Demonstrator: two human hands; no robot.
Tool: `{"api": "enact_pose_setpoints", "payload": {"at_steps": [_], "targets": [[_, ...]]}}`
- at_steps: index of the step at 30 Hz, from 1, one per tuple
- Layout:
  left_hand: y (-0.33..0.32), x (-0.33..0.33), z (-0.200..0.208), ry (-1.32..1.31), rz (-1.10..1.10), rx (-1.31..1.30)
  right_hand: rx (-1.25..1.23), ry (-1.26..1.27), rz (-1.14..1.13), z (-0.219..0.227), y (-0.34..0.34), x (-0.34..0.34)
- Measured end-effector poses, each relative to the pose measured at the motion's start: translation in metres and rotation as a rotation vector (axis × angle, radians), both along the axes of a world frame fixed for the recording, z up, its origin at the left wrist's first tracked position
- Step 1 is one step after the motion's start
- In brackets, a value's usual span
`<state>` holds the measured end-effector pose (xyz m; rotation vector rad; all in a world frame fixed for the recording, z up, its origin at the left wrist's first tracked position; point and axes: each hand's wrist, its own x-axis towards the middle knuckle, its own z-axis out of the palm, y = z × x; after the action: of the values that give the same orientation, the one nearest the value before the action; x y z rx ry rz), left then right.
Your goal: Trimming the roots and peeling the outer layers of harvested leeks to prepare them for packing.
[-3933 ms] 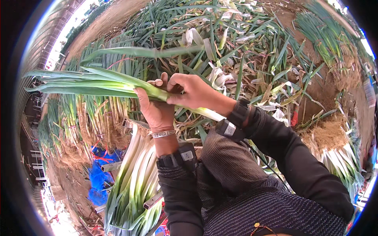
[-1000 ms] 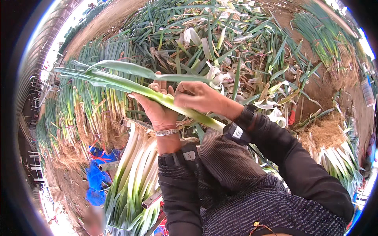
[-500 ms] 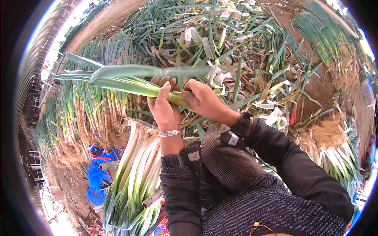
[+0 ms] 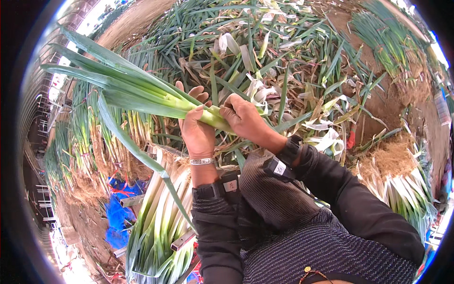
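A leek [image 4: 142, 94] lies across both my hands, its green leaves fanned out to the upper left and its pale shank toward the right. My left hand [image 4: 196, 130] holds it around the shank below the leaves, thumb in front and fingers behind. Just to the right, my right hand [image 4: 243, 118] is closed on the pale lower end, thumb and fingertips pressed against the outer layer. One long leaf hangs down in front of the left forearm. Below the left hand, a row of trimmed leeks [image 4: 158, 208] with white shanks rests on a metal rack [image 4: 182, 240].
A heap of peeled leaves [image 4: 283, 71] covers the ground ahead. Untrimmed leeks with roots stand in bundles [image 4: 109, 132] at the left. More bundles lie at the far right [image 4: 388, 35] and near right [image 4: 397, 180]. Blue plastic sheeting [image 4: 116, 215] lies beside the rack.
The leek's leaves have swung up and spread wider, and one long leaf, blurred and level before, now droops toward my left forearm. My hands have stayed nearly in place.
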<state>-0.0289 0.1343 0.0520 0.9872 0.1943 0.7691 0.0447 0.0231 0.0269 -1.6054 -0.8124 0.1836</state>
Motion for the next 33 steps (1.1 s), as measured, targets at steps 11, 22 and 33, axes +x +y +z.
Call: {"api": "enact_pose_setpoints", "payload": {"at_steps": [11,22,33], "targets": [[0.006,0.000,0.003,0.049,-0.055,-0.034,0.042,0.325,0.428,0.025,-0.006,0.008],[0.000,0.003,-0.003,0.003,-0.041,0.022,0.307,0.789,0.663,0.015,-0.002,0.011],[0.002,0.005,-0.010,-0.081,-0.077,-0.139,0.280,0.678,0.692,0.020,0.000,0.011]]}}
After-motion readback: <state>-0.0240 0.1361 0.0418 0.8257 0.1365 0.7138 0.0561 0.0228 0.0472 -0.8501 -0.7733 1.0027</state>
